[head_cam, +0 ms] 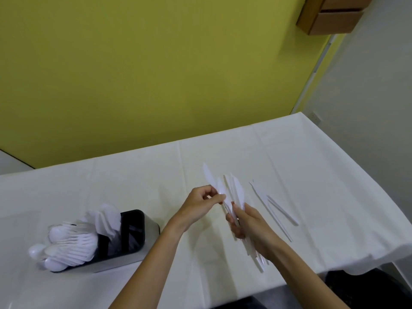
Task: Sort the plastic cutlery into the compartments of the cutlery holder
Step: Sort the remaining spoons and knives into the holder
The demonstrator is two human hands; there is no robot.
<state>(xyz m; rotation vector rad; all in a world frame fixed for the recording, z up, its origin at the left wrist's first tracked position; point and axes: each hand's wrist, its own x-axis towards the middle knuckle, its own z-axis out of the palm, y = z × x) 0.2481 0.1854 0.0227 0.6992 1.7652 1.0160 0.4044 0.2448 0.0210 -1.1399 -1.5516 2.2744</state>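
- The plastic knives [236, 192] look light, thin, slick and springy (a bundle will likely fan out); the handles seem the best place to hold them.
- The right hand [249, 228] grips the bundle above mid-tabletop [133, 175], and the left hand [200, 204] pinches one blade.
- The cutlery holder [124, 260] stands near the front left corner.
- A white cloth covers the tabletop, with a yellow wall [133, 74] behind.

My two bare forearms rise from the bottom edge of the frame, the left from lower centre and the right from the lower right. They converge just right of centre. My left hand [200, 205] is curled, thumb and fingertips pinching one white knife [209, 175] at its blade. My right hand [253, 233] sits just below and to the right of it, fingers [233, 221] wrapped round a bundle of knives [237, 192].
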